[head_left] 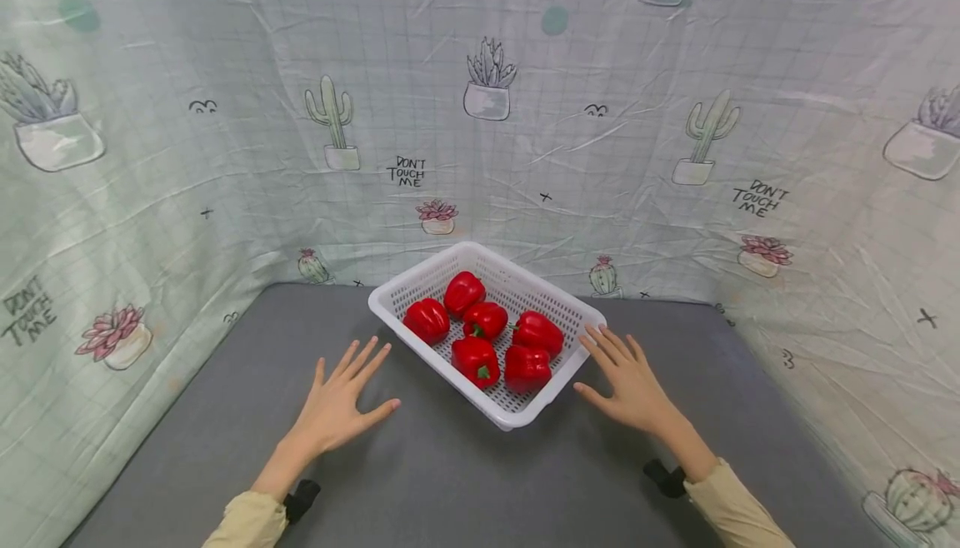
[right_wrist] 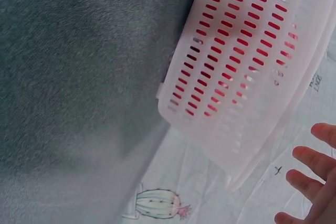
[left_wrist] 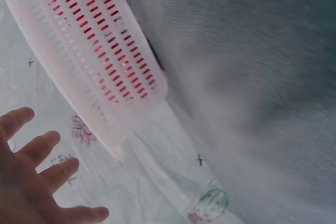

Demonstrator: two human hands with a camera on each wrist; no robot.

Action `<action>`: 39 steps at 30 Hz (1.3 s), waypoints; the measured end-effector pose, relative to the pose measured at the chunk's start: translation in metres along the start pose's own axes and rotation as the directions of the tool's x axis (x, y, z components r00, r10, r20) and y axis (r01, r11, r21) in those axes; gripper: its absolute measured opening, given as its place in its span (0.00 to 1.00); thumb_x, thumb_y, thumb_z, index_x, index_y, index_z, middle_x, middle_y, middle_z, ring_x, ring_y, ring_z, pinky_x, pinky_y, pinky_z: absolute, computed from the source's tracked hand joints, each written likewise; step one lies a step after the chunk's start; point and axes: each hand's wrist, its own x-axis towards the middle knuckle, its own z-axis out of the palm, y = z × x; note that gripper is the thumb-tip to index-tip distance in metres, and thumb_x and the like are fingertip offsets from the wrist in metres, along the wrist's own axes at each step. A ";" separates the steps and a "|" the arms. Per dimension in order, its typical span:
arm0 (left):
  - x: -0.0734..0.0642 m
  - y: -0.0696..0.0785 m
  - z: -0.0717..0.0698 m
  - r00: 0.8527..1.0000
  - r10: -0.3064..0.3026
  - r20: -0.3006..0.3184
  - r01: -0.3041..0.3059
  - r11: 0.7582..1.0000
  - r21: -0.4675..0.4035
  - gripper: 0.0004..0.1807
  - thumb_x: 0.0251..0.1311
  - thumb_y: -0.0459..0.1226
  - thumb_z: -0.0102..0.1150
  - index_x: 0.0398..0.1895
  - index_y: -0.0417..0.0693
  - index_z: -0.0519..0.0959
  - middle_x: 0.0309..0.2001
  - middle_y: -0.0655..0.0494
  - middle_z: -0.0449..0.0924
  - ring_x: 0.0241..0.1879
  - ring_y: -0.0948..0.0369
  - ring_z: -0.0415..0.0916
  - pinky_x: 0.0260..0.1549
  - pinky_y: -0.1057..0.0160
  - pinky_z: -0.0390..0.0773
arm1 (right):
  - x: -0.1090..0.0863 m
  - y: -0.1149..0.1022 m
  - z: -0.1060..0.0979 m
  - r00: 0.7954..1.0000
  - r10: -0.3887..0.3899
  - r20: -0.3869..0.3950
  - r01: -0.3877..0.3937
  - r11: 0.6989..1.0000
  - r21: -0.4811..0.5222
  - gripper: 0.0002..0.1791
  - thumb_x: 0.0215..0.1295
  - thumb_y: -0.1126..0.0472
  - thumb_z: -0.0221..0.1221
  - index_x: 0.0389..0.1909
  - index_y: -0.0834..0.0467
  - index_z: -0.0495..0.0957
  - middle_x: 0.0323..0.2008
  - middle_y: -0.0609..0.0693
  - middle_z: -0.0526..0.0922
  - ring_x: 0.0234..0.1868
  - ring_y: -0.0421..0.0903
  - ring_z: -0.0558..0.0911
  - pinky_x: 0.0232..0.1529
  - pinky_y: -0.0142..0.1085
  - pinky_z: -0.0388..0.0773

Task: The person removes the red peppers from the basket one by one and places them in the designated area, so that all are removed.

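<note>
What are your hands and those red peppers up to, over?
Left hand and right hand: fingers spread, holding nothing. Six red peppers sitting in the white basket. No lid; nothing seen blocking the peppers.

From here I'm seeing left arm [head_left: 247,525] and right arm [head_left: 735,506] angling forward and toward each other. Left hand [head_left: 335,405] is facing back-up, its fingers [head_left: 375,365] standing straight and apart, thumb [head_left: 381,413] jutting inward. Right hand [head_left: 628,383] is mirroring it: back showing, fingers fanning out, thumb pointing inward. Left wrist [head_left: 288,454] and right wrist [head_left: 688,445] are running straight into the hands. Both hands are sitting well apart.
</note>
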 end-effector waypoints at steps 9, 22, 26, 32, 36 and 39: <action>0.015 0.019 -0.001 0.999 0.039 -0.016 -0.040 0.998 -0.056 0.39 0.52 0.59 0.51 0.67 0.63 0.54 0.69 0.56 0.51 0.69 0.49 0.45 0.58 0.33 0.37 | 0.011 -0.008 0.004 1.000 -0.018 -0.017 0.019 0.999 0.030 0.38 0.50 0.46 0.60 0.62 0.56 0.63 0.63 0.55 0.65 0.64 0.56 0.62 0.61 0.59 0.49; 0.041 0.025 0.010 0.992 0.101 -0.076 -0.106 0.992 -0.071 0.34 0.55 0.55 0.50 0.65 0.57 0.59 0.68 0.53 0.55 0.68 0.49 0.48 0.58 0.34 0.42 | 0.021 -0.013 0.007 1.000 -0.024 0.018 0.024 0.999 0.045 0.32 0.55 0.49 0.56 0.60 0.57 0.65 0.60 0.55 0.69 0.63 0.56 0.62 0.61 0.60 0.50; 0.050 0.020 0.013 0.991 0.109 -0.078 -0.116 0.989 -0.090 0.32 0.58 0.53 0.48 0.65 0.55 0.60 0.67 0.53 0.56 0.68 0.50 0.48 0.59 0.34 0.42 | 0.026 -0.012 0.013 0.998 -0.056 -0.034 0.057 0.998 0.033 0.31 0.53 0.49 0.58 0.59 0.57 0.67 0.57 0.55 0.72 0.61 0.56 0.65 0.59 0.60 0.54; 0.062 0.011 0.017 0.992 0.116 -0.060 -0.120 0.989 -0.086 0.31 0.60 0.54 0.45 0.66 0.56 0.59 0.68 0.54 0.56 0.68 0.50 0.47 0.60 0.35 0.42 | 0.037 -0.014 0.016 0.999 -0.037 0.010 0.037 0.999 0.035 0.31 0.53 0.49 0.58 0.59 0.55 0.68 0.57 0.54 0.72 0.61 0.56 0.66 0.59 0.59 0.55; 0.068 0.003 0.020 0.991 0.121 -0.064 -0.125 0.990 -0.068 0.31 0.59 0.53 0.47 0.65 0.55 0.60 0.66 0.51 0.58 0.68 0.49 0.49 0.59 0.35 0.43 | 0.046 -0.014 0.016 0.998 -0.054 0.041 0.053 0.998 0.021 0.29 0.55 0.49 0.57 0.58 0.56 0.69 0.56 0.55 0.74 0.61 0.56 0.67 0.60 0.59 0.55; 0.073 -0.001 0.020 0.992 0.114 -0.053 -0.116 0.992 -0.052 0.31 0.59 0.52 0.48 0.65 0.54 0.60 0.66 0.50 0.58 0.68 0.49 0.48 0.60 0.35 0.42 | 0.052 -0.014 0.018 0.997 -0.073 0.034 0.072 0.997 0.023 0.28 0.55 0.50 0.56 0.57 0.57 0.70 0.55 0.56 0.74 0.60 0.56 0.68 0.60 0.58 0.56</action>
